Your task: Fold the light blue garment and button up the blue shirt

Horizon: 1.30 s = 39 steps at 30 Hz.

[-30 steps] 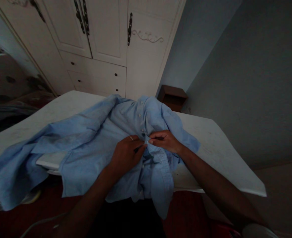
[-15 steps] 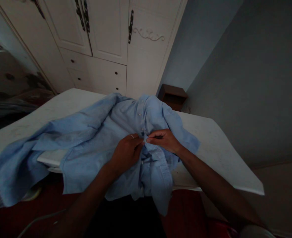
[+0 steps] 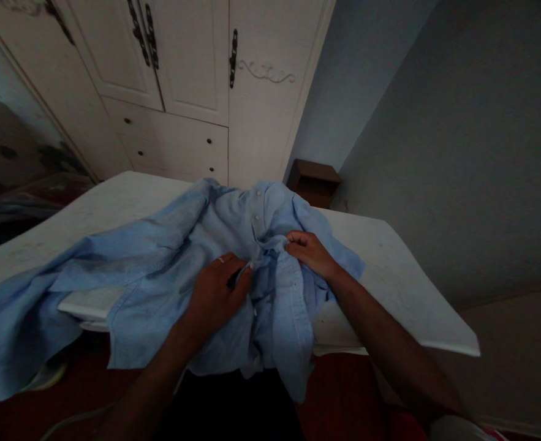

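So, left hand [image 3: 218, 294] pinches the blue shirt [image 3: 226, 223], mid-frame, on one side of its front, right hand [image 3: 310, 252] the other, apparently to spread it; white tabletop [image 3: 392, 288] underneath carries its weight, wardrobe [image 3: 192, 76] beyond, upper left.

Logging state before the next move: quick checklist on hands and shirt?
1. Left hand gripping the shirt by one front edge: ok.
2. Right hand pinching the opposite front edge: ok.
3. Front edges joined between the hands: not ok, they stand apart.
4. Upper button fully through its hole: cannot tell, too small and dim.
5. Shirt wholly on the table: not ok, one sleeve and the near end hang over the edge.
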Available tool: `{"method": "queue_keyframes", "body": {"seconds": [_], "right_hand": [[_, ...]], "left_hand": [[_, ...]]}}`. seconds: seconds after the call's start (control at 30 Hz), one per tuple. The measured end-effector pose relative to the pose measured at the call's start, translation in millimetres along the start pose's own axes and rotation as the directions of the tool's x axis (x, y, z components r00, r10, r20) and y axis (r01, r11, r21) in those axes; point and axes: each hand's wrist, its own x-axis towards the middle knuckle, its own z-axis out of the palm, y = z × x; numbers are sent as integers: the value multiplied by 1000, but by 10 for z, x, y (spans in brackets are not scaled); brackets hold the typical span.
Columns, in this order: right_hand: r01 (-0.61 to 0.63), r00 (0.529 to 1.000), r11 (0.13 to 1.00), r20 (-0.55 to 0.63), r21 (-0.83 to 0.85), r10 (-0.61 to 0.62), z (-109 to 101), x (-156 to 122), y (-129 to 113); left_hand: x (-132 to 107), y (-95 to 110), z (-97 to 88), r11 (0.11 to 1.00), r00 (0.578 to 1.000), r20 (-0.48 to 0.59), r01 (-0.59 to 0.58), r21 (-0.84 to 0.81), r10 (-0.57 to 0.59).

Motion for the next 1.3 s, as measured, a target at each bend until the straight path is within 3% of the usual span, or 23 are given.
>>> {"method": "queue_keyframes", "body": {"seconds": [0.07, 0.13, 0.2, 0.27, 0.37, 0.47, 0.63, 0.73, 0.8, 1.0, 1.13, 1.3], "right_hand": [[-86, 978, 996, 188, -25, 89, -146, -45, -46], [-139, 915, 986, 370, -89, 163, -255, -87, -77], [-134, 875, 981, 449, -137, 182, -303, -116, -101], [-81, 904, 985, 405, -152, 137, -291, -128, -137], [40, 981, 979, 193, -198, -1, -189, -108, -245], [162, 987, 907, 74, -388, -145, -39, -41, -389], [305, 951, 610, 196, -731, -241, 166, 130, -441], [342, 939, 524, 260, -780, -224, 200, 183, -344], [347, 937, 546, 262, -763, -229, 197, 186, -279], [221, 974, 826, 82, -519, -209, 150, 167, -151], [137, 988, 882, 2, -450, -152, 103, 190, -82], [177, 983, 904, 114, -389, -143, 44, 182, -40]], "left_hand": [[-55, -80, -89, 991, 1000, 21, 18, 133, -21], [-89, -124, -186, 973, 995, 81, 41, 226, -61], [-77, -106, -287, 966, 985, 146, 55, 252, -94], [-6, -26, -374, 970, 980, 168, 67, 235, -109], [194, 124, -427, 974, 989, 124, 58, 218, -87], [420, 162, -344, 962, 983, 160, 44, 269, -89], [610, -53, -80, 921, 945, 310, -30, 389, -100], [639, -183, 3, 928, 937, 333, -24, 372, -109], [664, -234, 28, 953, 933, 347, -17, 301, -93], [782, -298, 72, 999, 933, 359, -40, 36, 24], [814, -326, 81, 982, 938, 345, 28, -188, 39], [764, -337, 117, 988, 956, 286, -17, -151, 60]]}}
